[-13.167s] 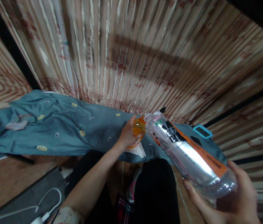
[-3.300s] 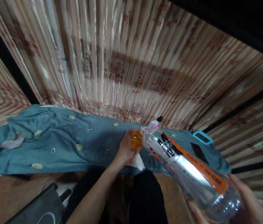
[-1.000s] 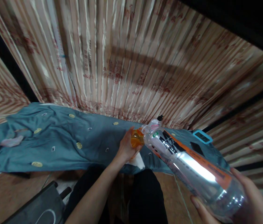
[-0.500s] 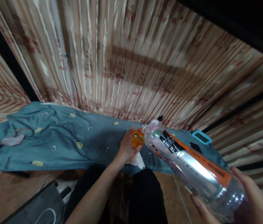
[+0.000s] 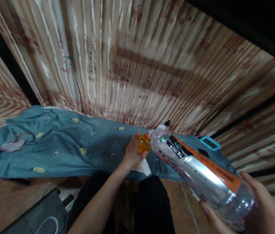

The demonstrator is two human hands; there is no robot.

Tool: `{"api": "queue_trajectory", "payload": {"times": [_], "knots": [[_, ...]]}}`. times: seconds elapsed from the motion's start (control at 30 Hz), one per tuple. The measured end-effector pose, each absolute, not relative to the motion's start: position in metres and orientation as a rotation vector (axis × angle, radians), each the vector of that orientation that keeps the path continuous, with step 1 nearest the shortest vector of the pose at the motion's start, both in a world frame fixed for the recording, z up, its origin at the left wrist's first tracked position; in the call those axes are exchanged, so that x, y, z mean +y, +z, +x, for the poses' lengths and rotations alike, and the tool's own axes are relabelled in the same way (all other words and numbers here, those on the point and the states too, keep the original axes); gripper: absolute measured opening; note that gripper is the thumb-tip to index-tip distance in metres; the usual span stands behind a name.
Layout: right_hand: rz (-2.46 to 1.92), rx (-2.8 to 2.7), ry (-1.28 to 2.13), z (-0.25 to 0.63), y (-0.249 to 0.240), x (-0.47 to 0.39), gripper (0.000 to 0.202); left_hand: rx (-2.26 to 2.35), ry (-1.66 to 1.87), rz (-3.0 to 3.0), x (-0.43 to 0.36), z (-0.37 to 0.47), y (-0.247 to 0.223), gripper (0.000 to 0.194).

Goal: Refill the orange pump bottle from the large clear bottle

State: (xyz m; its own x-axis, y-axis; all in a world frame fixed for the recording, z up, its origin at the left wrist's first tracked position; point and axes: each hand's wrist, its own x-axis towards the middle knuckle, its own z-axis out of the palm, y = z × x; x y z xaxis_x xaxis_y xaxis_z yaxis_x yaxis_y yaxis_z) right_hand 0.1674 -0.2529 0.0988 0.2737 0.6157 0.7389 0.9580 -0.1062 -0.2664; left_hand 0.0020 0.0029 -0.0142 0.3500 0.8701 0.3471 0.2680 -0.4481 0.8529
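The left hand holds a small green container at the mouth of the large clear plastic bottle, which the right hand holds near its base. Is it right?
Green is wrong: the head view shows the left hand holding a small orange container at the mouth of the large clear plastic bottle, which the right hand holds near its base.

Black trousers (image 5: 154, 208), plain across their visible fabric, cover both legs (image 5: 92, 191); the left forearm (image 5: 98, 201), left hand (image 5: 132, 153) and right hand (image 5: 261, 208) are bare.
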Motion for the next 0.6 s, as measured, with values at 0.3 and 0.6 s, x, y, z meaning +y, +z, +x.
{"api": "queue_trajectory", "payload": {"times": [0.3,0.6], "knots": [[-1.833,-1.411,-0.642,0.1652,0.0985,-0.2523,0.097,0.985,1.112,1.915,0.0035,0.0031,-0.0167,0.087],[-1.825,-1.432,-0.642,0.1711,0.0977,-0.2543,0.097,0.974,1.109,1.918,0.0038,0.0027,-0.0172,0.088]]}}
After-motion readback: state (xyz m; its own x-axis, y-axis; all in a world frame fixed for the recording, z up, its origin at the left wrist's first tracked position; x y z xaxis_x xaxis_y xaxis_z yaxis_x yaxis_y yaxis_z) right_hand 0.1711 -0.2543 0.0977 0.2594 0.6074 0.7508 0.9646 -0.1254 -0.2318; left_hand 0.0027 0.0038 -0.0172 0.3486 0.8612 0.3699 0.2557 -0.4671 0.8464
